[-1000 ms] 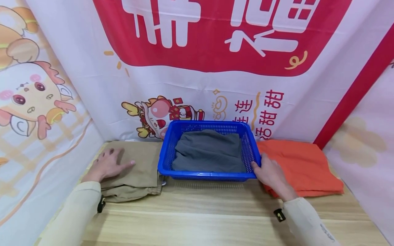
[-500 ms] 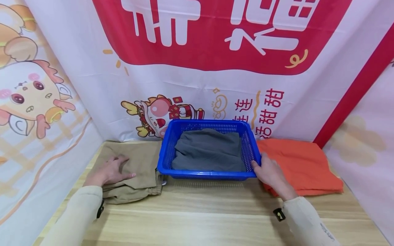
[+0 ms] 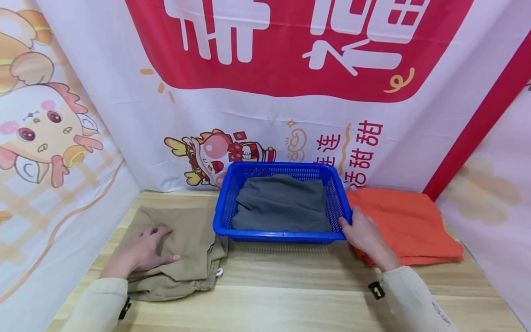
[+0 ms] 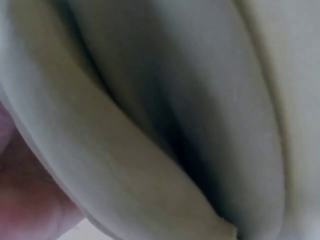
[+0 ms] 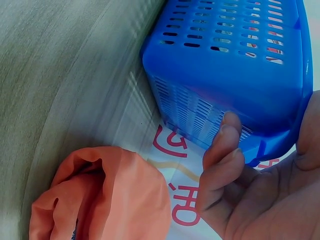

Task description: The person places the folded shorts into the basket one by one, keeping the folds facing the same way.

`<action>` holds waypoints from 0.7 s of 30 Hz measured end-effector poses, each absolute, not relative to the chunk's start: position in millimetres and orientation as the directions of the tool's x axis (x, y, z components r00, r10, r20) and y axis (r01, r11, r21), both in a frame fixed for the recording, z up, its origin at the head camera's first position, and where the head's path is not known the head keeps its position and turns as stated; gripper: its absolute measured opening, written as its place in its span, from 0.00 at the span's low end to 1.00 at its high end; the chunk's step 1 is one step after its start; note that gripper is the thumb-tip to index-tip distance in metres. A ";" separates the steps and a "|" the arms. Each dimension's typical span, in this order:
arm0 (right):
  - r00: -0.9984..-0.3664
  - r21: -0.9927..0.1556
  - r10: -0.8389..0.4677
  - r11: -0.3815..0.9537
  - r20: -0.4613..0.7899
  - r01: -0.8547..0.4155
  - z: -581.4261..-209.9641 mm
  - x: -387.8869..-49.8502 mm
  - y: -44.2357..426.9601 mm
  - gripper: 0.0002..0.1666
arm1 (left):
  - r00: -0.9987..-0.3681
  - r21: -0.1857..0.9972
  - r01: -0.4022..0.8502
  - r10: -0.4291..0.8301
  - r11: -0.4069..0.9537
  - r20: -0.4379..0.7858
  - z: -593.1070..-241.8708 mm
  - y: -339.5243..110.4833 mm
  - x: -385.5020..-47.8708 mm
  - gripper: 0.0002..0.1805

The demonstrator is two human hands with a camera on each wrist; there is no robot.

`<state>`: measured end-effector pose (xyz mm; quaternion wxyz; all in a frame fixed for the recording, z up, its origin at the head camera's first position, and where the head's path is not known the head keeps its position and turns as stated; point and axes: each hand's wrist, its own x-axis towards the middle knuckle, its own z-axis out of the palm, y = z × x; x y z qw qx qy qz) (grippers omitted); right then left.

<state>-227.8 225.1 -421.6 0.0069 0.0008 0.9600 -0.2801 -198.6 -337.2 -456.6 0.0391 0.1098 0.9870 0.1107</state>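
Observation:
Khaki folded pants (image 3: 188,230) lie on the table at the left, with a gathered waistband and a small white tip at their near right corner. My left hand (image 3: 143,251) rests on them, thumb spread away from the fingers. At the centre, a blue plastic basket (image 3: 269,236) holds a folded dark grey garment (image 3: 282,203). My right hand (image 3: 365,235) grips the basket's right rim; in the right wrist view, curled fingers (image 5: 222,165) show outside its wall. Sleeve fabric (image 4: 125,150) fills most of the left wrist view, hiding the pants there.
A folded orange garment (image 3: 406,226) lies right of the basket, close to my right hand. The wooden table (image 3: 265,290) ends at a printed white and red cloth backdrop (image 3: 257,106) behind, with more printed cloth (image 3: 45,138) on the left side.
My left hand has moved toward me and slightly left, and the khaki pants have slid nearer with it, baring table behind them. The right hand and the basket have stayed in place.

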 end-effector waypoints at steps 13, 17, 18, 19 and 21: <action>-0.999 -0.541 0.000 0.841 -0.035 0.019 -419.3 -228.0 228.2 0.30 | -0.957 0.300 0.225 0.268 0.927 -0.109 -446.4 -329.0 -180.7 0.56; -0.999 -0.545 -0.008 0.838 -0.042 0.016 -421.0 -228.7 227.5 0.30 | -0.955 0.301 0.247 0.284 0.921 -0.084 -439.6 -332.9 -192.3 0.61; -0.999 -0.547 -0.009 0.837 -0.045 0.017 -421.4 -228.6 227.2 0.30 | -0.958 0.297 0.240 0.275 0.924 -0.081 -437.6 -334.1 -196.2 0.62; -0.999 -0.550 -0.009 0.835 -0.048 0.019 -421.7 -228.7 227.0 0.30 | -0.961 0.288 0.227 0.262 0.930 -0.086 -435.2 -335.5 -200.2 0.63; -0.999 -0.556 -0.012 0.831 -0.051 0.019 -422.1 -228.8 226.7 0.31 | -0.969 0.272 0.193 0.228 0.943 -0.101 -430.9 -338.8 -208.7 0.66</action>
